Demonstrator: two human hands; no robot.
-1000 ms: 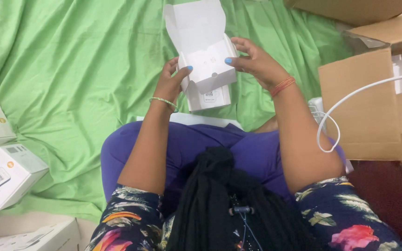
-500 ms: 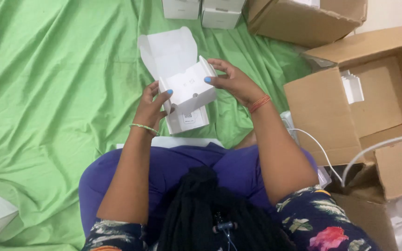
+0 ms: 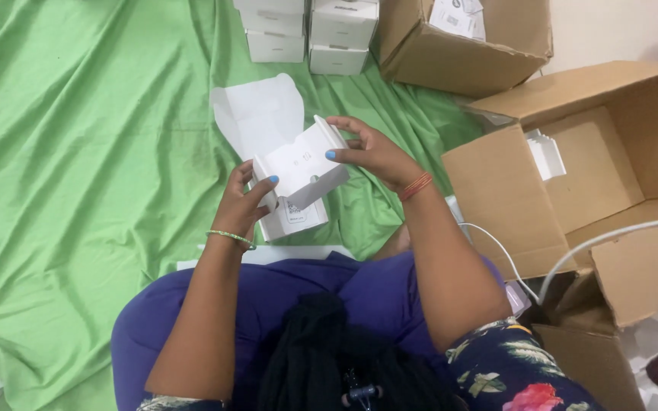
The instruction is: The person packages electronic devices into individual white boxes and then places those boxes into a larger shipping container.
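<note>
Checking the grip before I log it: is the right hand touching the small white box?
Touching. The head view shows the right hand with fingertips pressed on the small white box.

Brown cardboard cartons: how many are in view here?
3. One carton lies at the top, right of the stacked white boxes. One large open carton lies at the right. A third sits below it, partly cut off; more may be hidden.

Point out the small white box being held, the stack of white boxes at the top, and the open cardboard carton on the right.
small white box (image 3: 298, 169): head view, on its folded front panel.
stack of white boxes (image 3: 310, 30): head view, on the middle of the stack.
open cardboard carton (image 3: 512, 194): head view, on its near outer wall.
</note>
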